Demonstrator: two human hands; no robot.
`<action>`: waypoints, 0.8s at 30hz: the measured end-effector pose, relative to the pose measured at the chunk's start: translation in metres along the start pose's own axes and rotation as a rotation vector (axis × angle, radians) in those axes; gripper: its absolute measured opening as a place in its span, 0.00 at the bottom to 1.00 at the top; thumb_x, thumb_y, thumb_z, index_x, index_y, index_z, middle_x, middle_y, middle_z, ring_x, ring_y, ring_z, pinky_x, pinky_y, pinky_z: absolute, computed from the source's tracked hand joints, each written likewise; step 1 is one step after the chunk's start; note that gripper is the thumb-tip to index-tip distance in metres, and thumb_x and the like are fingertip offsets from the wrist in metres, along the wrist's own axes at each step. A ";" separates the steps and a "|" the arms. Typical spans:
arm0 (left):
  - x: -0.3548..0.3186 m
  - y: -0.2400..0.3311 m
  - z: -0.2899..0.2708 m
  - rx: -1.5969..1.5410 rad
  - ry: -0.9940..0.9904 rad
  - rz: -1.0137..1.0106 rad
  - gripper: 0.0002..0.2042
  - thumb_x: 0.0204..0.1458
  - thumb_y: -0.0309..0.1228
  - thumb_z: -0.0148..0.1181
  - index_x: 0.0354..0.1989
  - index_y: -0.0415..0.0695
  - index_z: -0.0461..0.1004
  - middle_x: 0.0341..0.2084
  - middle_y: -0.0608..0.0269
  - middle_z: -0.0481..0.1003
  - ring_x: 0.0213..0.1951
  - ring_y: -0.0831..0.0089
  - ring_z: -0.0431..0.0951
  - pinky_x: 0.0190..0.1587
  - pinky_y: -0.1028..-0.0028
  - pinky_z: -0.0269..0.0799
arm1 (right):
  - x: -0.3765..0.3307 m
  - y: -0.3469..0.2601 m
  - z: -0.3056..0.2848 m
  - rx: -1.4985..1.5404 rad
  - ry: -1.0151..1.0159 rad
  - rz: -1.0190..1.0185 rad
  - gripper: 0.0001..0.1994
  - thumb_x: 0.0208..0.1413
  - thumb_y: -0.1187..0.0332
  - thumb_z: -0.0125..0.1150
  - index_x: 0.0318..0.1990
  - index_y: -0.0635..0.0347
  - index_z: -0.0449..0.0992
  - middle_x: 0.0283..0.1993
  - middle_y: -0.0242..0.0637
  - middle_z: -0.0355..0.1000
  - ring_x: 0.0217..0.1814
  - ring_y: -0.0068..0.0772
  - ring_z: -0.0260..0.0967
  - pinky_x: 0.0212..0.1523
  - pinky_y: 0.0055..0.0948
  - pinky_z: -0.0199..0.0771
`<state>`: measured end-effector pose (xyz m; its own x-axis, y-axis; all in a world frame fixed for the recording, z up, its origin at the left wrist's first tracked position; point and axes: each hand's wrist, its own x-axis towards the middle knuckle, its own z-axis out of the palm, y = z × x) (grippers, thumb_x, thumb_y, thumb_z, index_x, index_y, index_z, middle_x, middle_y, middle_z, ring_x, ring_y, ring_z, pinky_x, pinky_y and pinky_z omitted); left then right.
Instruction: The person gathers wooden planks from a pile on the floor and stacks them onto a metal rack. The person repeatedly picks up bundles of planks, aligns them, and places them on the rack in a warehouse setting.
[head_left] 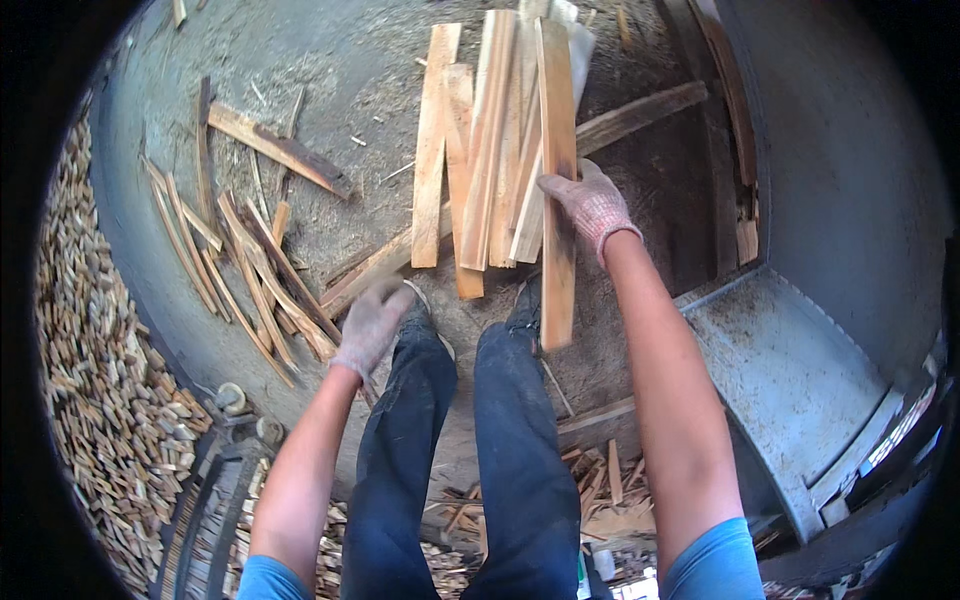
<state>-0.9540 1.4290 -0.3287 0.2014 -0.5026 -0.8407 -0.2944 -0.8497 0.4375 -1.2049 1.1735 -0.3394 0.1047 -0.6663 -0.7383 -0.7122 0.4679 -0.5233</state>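
Observation:
My right hand (594, 208), in a pale knit work glove, is closed on the edge of a long wooden board (557, 300). The board has a dark patch near the grip and stands out above the other wood. Just left of it lies a loose bundle of pale sawn boards (488, 150), running roughly away from me and overlapping. My left hand (372, 322), gloved too and blurred by motion, is by my left leg, near the end of a darker plank (375, 272). Its fingers look loosely apart, with nothing seen in them.
Thin bark-edged strips (255, 260) lie in a heap on the left. A short dark-ended plank (280, 150) rests beyond them. Past the curved metal edge at far left is a big pile of small cut wood pieces (110, 400). A grey metal chute (785, 350) stands on the right.

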 end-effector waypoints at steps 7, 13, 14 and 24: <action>0.098 0.024 -0.004 -0.019 0.202 0.006 0.42 0.49 0.54 0.63 0.66 0.33 0.64 0.59 0.33 0.71 0.62 0.45 0.72 0.65 0.61 0.65 | 0.021 0.053 0.045 -0.306 -0.076 0.261 0.56 0.47 0.37 0.69 0.70 0.79 0.56 0.70 0.64 0.61 0.75 0.55 0.57 0.73 0.37 0.57; 0.160 0.046 0.006 -0.251 0.118 0.050 0.44 0.49 0.55 0.65 0.68 0.34 0.63 0.61 0.36 0.70 0.62 0.51 0.72 0.64 0.63 0.64 | 0.054 0.103 0.054 0.519 -0.125 0.275 0.49 0.57 0.37 0.62 0.72 0.71 0.57 0.72 0.54 0.59 0.71 0.47 0.61 0.70 0.43 0.59; 0.169 0.047 0.008 -0.334 0.071 0.062 0.43 0.51 0.55 0.65 0.68 0.34 0.63 0.61 0.36 0.70 0.62 0.53 0.72 0.64 0.64 0.64 | 0.059 0.111 0.048 0.618 -0.170 0.298 0.48 0.58 0.36 0.61 0.72 0.67 0.56 0.73 0.52 0.58 0.70 0.47 0.62 0.69 0.47 0.60; 0.186 0.073 0.045 -0.249 -0.037 0.112 0.41 0.50 0.53 0.69 0.65 0.35 0.66 0.56 0.45 0.75 0.57 0.59 0.75 0.63 0.65 0.67 | 0.034 0.083 0.074 0.547 -0.231 0.201 0.38 0.63 0.47 0.61 0.71 0.66 0.58 0.68 0.44 0.65 0.67 0.37 0.63 0.69 0.35 0.61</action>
<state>-0.9802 1.2805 -0.4675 0.1447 -0.5932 -0.7919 -0.0732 -0.8046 0.5893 -1.2097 1.2328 -0.4391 0.1964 -0.4207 -0.8857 -0.2818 0.8409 -0.4619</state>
